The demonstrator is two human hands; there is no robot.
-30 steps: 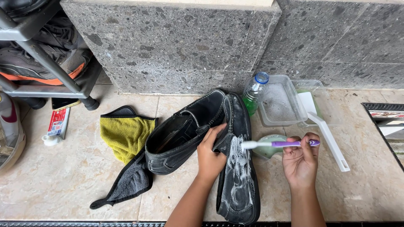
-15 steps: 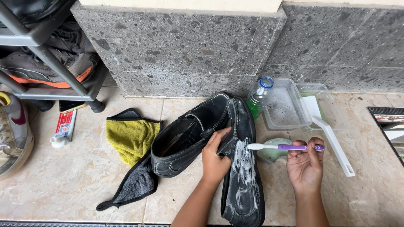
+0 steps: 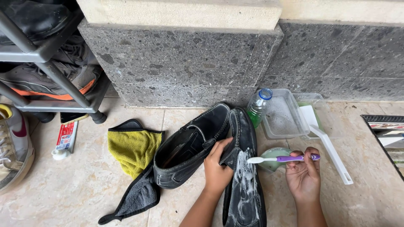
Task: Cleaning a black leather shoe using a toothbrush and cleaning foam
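Two black leather shoes lie on the tiled floor. One shoe (image 3: 187, 151) lies on its side with the opening up. The other shoe (image 3: 245, 185) is turned sole-up and streaked with white foam. My left hand (image 3: 219, 166) grips the foamy shoe at its edge. My right hand (image 3: 304, 174) holds a purple-handled toothbrush (image 3: 283, 159) level, its white head over a small green bowl (image 3: 273, 156) just right of the shoe.
A yellow and grey cloth (image 3: 134, 162) lies left of the shoes. A bottle of green liquid (image 3: 257, 107), a clear tub (image 3: 284, 114) of suds and a white brush (image 3: 330, 145) stand by the stone wall. A shoe rack (image 3: 46, 75), toothpaste tube (image 3: 65, 138) and sneaker (image 3: 14, 143) are left.
The view has shifted slightly. My right hand keeps the toothbrush over the green bowl and my left hand stays on the foamy shoe.
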